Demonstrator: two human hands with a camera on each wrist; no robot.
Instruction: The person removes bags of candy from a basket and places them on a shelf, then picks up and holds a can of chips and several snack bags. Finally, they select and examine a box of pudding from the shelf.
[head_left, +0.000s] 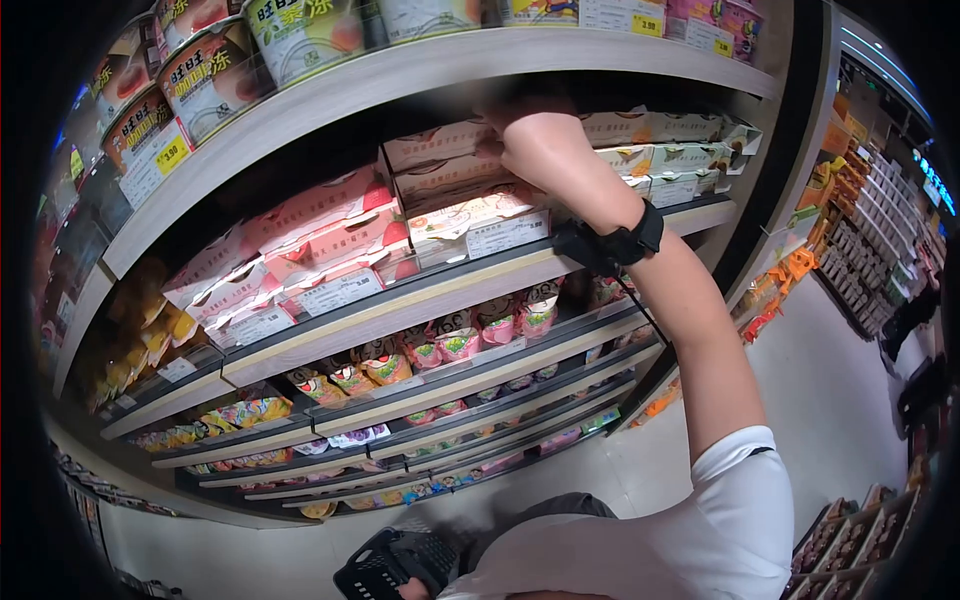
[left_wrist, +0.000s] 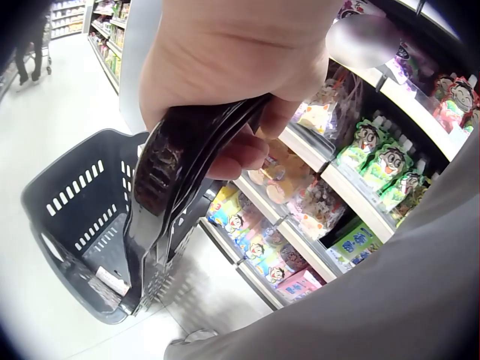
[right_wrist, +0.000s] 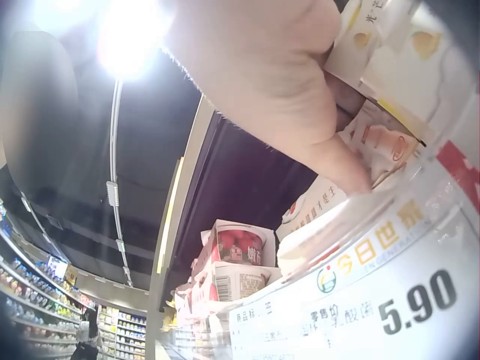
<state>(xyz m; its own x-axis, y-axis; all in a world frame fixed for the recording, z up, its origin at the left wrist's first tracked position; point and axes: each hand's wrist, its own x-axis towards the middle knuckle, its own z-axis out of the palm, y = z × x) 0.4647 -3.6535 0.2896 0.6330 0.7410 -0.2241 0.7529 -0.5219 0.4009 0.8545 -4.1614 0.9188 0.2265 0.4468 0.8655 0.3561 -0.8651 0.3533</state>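
My left hand [left_wrist: 240, 67] grips the black handles [left_wrist: 161, 172] of a dark plastic shopping basket [left_wrist: 41, 187], its fingers curled beneath them. A small white item [left_wrist: 112, 281] lies at the bottom of the basket. In the head view, my right hand [head_left: 545, 145] reaches into a shelf of boxed cups, above a pale carton [head_left: 440, 150]. The upper shelf and a dark blur hide its fingertips there. The right wrist view has the thumb [right_wrist: 349, 169] down against a white carton [right_wrist: 386, 142]; how the other fingers meet the cartons I cannot tell.
Pink strawberry cartons [head_left: 320, 215] stand left of a thin divider. Above runs a shelf edge [head_left: 420, 75] bearing large cups [head_left: 205, 75]. A price label [right_wrist: 360, 300] reads 5.90. Pouches [head_left: 455, 340] fill the lower shelves, and an aisle [head_left: 790, 370] lies to the right.
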